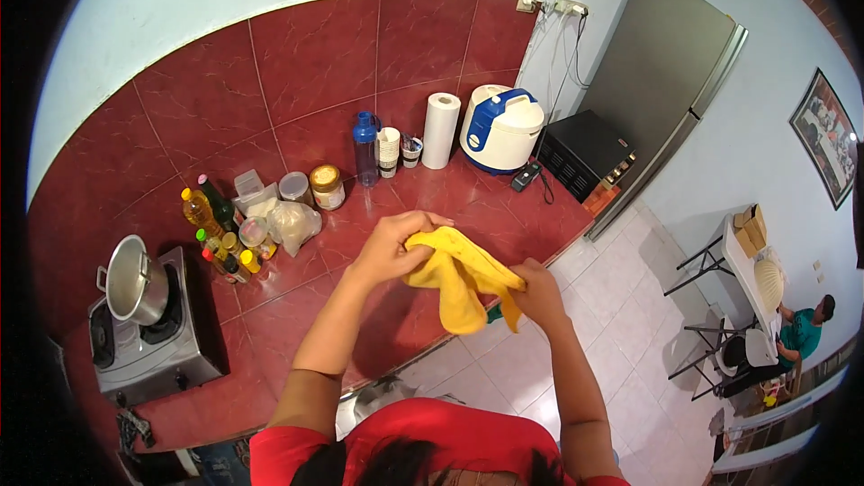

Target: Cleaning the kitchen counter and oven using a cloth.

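A yellow cloth (461, 272) with a few dark spots hangs in folds between my two hands, held up over the front edge of the red tiled counter (396, 297). My left hand (396, 247) pinches its upper left part, with the thumb pressed into the fabric. At the cloth's right end my right hand (537, 292) is closed on a corner. The middle of the cloth droops below both hands. Some fingertips of each hand are hidden by the cloth.
Left on the counter stands a gas stove (162, 355) with a metal pot (137, 281). Bottles (200, 211), jars (327, 187), a blue bottle (366, 148), paper roll (441, 130) and rice cooker (500, 129) line the back. A person (804, 333) sits far right near a table (751, 270).
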### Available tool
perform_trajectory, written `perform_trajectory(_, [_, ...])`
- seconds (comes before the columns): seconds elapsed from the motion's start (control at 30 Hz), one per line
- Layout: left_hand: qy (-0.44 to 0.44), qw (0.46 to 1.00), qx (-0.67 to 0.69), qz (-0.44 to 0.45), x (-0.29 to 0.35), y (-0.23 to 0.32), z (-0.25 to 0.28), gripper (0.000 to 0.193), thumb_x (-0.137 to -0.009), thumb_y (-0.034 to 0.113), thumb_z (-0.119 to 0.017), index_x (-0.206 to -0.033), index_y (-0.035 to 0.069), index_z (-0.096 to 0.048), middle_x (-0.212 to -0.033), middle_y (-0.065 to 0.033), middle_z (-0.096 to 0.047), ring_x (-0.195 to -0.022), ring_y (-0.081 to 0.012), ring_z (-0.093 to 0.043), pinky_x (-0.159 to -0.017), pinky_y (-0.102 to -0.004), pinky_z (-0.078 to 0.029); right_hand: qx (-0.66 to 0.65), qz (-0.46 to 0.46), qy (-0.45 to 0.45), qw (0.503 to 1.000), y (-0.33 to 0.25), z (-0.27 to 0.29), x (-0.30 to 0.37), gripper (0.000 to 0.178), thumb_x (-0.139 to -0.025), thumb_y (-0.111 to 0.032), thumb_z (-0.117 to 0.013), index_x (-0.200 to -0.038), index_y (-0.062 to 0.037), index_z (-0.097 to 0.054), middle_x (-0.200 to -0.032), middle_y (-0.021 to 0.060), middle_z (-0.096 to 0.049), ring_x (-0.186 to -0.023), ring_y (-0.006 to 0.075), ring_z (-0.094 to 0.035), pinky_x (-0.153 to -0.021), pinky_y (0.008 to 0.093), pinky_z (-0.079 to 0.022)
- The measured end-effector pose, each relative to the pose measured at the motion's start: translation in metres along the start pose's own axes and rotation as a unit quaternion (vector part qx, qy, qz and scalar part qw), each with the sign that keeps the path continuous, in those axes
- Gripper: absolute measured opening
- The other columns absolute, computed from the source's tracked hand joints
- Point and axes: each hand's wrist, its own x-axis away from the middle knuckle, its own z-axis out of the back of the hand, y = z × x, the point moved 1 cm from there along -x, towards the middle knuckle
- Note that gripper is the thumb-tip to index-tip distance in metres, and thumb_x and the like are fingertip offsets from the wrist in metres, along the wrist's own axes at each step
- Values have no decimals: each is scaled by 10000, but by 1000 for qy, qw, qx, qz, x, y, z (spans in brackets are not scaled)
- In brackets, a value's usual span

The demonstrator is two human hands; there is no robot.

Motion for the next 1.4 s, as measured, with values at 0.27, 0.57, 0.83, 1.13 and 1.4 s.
perform_trajectory(0.27, [50,981,-100,158,24,-14,6,157,-837,85,-665,-920,-10,-571,-869,-172,-671,-792,-282,-678,-692,-363,-506,42,-42,203,977,-11,23,-38,388,-737,33,-586,-1110,-46,-659,-989,153,-666,-918,386,-643,-792,425,-521])
perform_trajectory(0.57, [-61,967,17,246,70,-66,18,309,-911,73,-686,-1181,-11,-561,-1074,-106,-685,-946,-151,-656,-801,-336,-566,-195,-41,155,968,-5,-65,-77,409,-865,-28,-583,-1274,-15,-579,-1098,202,-677,-1054,332,-664,-895,394,-508])
perform_trajectory(0.83, [4,945,-34,326,119,-107,40,235,-892,104,-712,-1099,20,-639,-1039,-92,-725,-925,-169,-686,-758,-308,-533,-184,9,-117,976,25,-212,-78,902,-824,-369,-757,-1553,-136,-278,-1473,253,-436,-1367,389,-430,-1116,467,-359])
perform_trajectory(1.13, [68,906,-18,417,141,-144,11,202,-916,33,-661,-1115,5,-635,-1032,-48,-698,-940,-124,-656,-820,-280,-533,107,-24,-1,994,43,-289,-51,853,-773,-721,-626,-1483,-281,-454,-1589,159,-305,-1479,394,-228,-1119,691,-128])
perform_trajectory(1.4, [105,892,-37,439,93,-219,-61,227,-934,23,-620,-1158,-20,-613,-1143,-102,-666,-1037,-175,-654,-875,-321,-533,28,39,24,999,118,-262,-74,558,-834,-480,-665,-1352,-287,-591,-1524,23,-435,-1443,239,-339,-1144,625,-171])
